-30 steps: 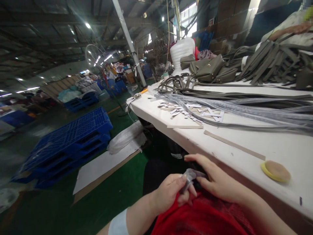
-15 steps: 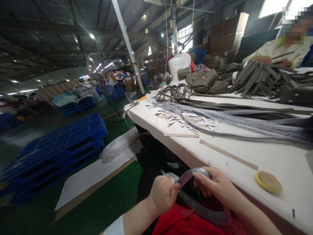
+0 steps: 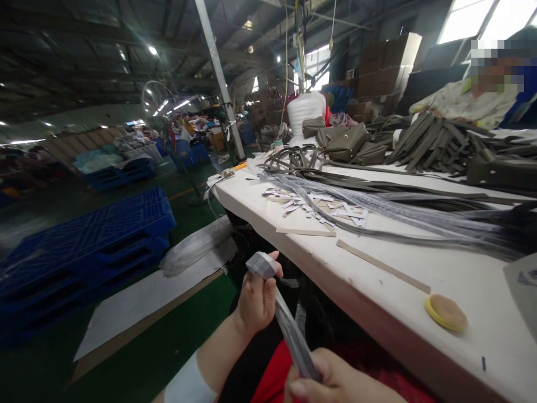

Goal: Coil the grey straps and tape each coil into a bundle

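Observation:
A long grey strap (image 3: 289, 330) in thin clear plastic runs between my two hands, over my lap. My left hand (image 3: 257, 296) is closed on its upper end, where the strap folds over the fingers. Lower down and closer to my body, my right hand (image 3: 323, 375) grips the same strap, its fingers partly cut off by the bottom of the view. More grey-green straps (image 3: 348, 184), some in plastic wrap, lie across the table (image 3: 377, 263) to the right.
Small paper scraps (image 3: 314, 204), a flat strip (image 3: 381, 266) and a yellow-rimmed disc (image 3: 445, 313) lie on the table. Dark green bags (image 3: 344, 140) stand farther back. A co-worker (image 3: 474, 106) sits across. Blue pallets (image 3: 92, 240) and cardboard (image 3: 146, 319) lie on the floor at left.
My left hand has moved up and left, holding the strap's end. My right hand has come down toward my lap, and the strap between them is now stretched straighter.

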Available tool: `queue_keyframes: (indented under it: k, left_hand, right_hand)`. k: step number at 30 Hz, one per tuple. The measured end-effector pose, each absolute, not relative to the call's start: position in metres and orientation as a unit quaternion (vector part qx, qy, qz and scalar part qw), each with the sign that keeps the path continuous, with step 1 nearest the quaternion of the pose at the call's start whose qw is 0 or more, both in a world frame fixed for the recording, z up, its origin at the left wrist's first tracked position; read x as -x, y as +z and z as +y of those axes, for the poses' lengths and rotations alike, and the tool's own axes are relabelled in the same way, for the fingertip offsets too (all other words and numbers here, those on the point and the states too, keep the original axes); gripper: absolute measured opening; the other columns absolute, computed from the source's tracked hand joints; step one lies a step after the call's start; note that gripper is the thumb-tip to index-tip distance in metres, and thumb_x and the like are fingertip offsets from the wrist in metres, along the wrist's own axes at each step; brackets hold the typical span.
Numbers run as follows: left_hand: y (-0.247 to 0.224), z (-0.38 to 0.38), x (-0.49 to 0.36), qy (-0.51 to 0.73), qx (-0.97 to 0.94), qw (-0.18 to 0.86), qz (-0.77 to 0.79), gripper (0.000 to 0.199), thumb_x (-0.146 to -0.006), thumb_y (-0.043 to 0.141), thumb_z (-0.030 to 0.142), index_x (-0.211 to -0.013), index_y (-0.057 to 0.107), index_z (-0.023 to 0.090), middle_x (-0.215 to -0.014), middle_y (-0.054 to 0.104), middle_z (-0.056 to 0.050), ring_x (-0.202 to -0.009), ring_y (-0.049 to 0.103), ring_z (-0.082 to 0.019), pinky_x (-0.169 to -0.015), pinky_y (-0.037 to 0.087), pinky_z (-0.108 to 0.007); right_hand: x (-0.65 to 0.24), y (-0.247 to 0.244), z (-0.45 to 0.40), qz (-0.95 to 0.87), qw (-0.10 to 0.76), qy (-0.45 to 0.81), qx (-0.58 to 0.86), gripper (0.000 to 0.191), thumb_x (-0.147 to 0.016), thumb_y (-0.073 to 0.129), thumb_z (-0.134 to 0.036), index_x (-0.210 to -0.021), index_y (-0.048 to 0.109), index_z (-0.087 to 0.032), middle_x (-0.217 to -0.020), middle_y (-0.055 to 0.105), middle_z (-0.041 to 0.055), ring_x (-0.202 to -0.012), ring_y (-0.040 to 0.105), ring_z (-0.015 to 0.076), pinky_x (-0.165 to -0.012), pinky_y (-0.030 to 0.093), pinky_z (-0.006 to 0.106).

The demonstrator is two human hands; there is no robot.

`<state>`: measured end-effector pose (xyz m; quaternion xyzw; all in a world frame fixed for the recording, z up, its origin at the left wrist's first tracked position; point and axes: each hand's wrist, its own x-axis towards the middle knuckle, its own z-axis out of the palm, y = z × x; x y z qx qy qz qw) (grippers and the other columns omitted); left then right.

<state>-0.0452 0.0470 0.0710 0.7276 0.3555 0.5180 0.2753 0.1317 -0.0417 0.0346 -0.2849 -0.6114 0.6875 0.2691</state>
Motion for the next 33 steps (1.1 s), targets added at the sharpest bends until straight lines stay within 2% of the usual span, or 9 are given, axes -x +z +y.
queue_keyframes:
  k: [4, 7, 9, 12, 17, 23, 26, 30, 33]
  left_hand:
    - [0.039, 0.053, 0.056, 0.354, -0.865, 0.156, 0.320, 0.060, -0.092, 0.033, 0.059, -0.083, 0.069, 0.013, -0.076, 0.068, -0.014, -0.075, 0.062, -0.025, -0.075, 0.047, -0.039]
    - [0.033, 0.038, 0.045, 0.278, -0.805, 0.327, 0.408, 0.066, -0.095, 0.024, 0.056, -0.065, 0.065, 0.015, -0.051, 0.055, -0.004, -0.050, 0.053, -0.015, -0.055, 0.042, -0.028]
    - [0.039, 0.029, 0.034, 0.245, -0.689, 0.507, 0.458, 0.070, -0.095, 0.022, 0.060, -0.061, 0.062, 0.015, -0.039, 0.044, 0.001, -0.036, 0.041, -0.010, -0.043, 0.035, -0.023]
    - [0.056, 0.021, 0.022, 0.239, -0.514, 0.711, 0.416, 0.072, -0.093, 0.024, 0.065, -0.056, 0.060, 0.014, -0.030, 0.031, 0.006, -0.026, 0.026, -0.007, -0.039, 0.036, -0.023]
    - [0.094, 0.030, 0.021, 0.321, -0.356, 0.825, 0.298, 0.069, -0.096, 0.025, 0.058, -0.071, 0.066, 0.008, -0.032, 0.028, 0.008, -0.030, 0.029, -0.007, -0.047, 0.043, -0.022]
    - [0.098, 0.063, 0.032, 0.555, -0.514, 0.582, 0.298, 0.055, -0.097, 0.030, 0.054, -0.108, 0.063, 0.011, -0.068, 0.057, -0.002, -0.070, 0.058, -0.016, -0.090, 0.046, -0.037]
    - [0.076, 0.068, 0.037, 0.470, -0.742, 0.332, 0.344, 0.060, -0.089, 0.040, 0.064, -0.112, 0.061, 0.012, -0.098, 0.063, -0.013, -0.102, 0.057, -0.027, -0.102, 0.036, -0.046]
    - [0.056, 0.056, 0.036, 0.217, -0.887, 0.187, 0.363, 0.065, -0.088, 0.036, 0.066, -0.091, 0.066, 0.009, -0.083, 0.065, -0.017, -0.085, 0.060, -0.030, -0.082, 0.045, -0.044]
    - [0.056, 0.048, 0.032, 0.157, -0.850, 0.309, 0.397, 0.067, -0.095, 0.022, 0.059, -0.075, 0.066, 0.014, -0.059, 0.058, -0.006, -0.057, 0.055, -0.017, -0.059, 0.042, -0.029]
  right_hand:
    - [-0.177, 0.052, -0.028, -0.622, 0.324, 0.595, 0.392, 0.054, -0.091, 0.041, -0.060, -0.076, 0.065, -0.014, -0.051, 0.046, -0.0023, -0.046, 0.041, 0.0097, -0.045, 0.032, 0.022]
    - [-0.193, 0.061, -0.009, -0.663, 0.382, 0.321, 0.558, 0.028, -0.084, 0.058, -0.041, -0.096, 0.065, -0.017, -0.086, 0.065, 0.0079, -0.080, 0.060, 0.0212, -0.073, 0.049, 0.033]
    - [-0.187, 0.061, -0.005, -0.702, 0.392, 0.216, 0.553, 0.044, -0.077, 0.061, -0.024, -0.122, 0.057, -0.021, -0.122, 0.058, 0.0106, -0.113, 0.052, 0.0267, -0.099, 0.041, 0.042]
    - [-0.163, 0.052, -0.006, -0.754, 0.364, 0.259, 0.482, 0.056, -0.078, 0.052, -0.012, -0.132, 0.049, -0.026, -0.131, 0.053, 0.0086, -0.121, 0.047, 0.0244, -0.106, 0.036, 0.042]
    - [-0.135, 0.023, -0.005, -0.691, 0.355, 0.455, 0.436, 0.025, -0.096, 0.039, -0.028, -0.106, 0.060, -0.020, -0.093, 0.064, 0.0048, -0.084, 0.058, 0.0180, -0.079, 0.048, 0.031]
    - [-0.137, 0.027, -0.019, -0.630, 0.287, 0.643, 0.329, 0.039, -0.095, 0.045, -0.049, -0.090, 0.066, -0.016, -0.071, 0.054, -0.0005, -0.065, 0.048, 0.0119, -0.063, 0.041, 0.023]
    - [-0.151, 0.040, -0.021, -0.611, 0.307, 0.663, 0.304, 0.042, -0.093, 0.048, -0.053, -0.087, 0.065, -0.014, -0.063, 0.051, -0.0017, -0.058, 0.044, 0.0097, -0.055, 0.037, 0.021]
    - [-0.181, 0.043, -0.001, -0.610, 0.359, 0.567, 0.422, 0.045, -0.091, 0.046, -0.056, -0.084, 0.064, -0.015, -0.057, 0.053, -0.0015, -0.051, 0.044, 0.0104, -0.049, 0.036, 0.022]
    - [-0.196, 0.037, 0.012, -0.667, 0.357, 0.371, 0.539, 0.035, -0.088, 0.053, -0.050, -0.095, 0.066, -0.018, -0.084, 0.068, 0.0067, -0.077, 0.061, 0.0208, -0.071, 0.050, 0.032]
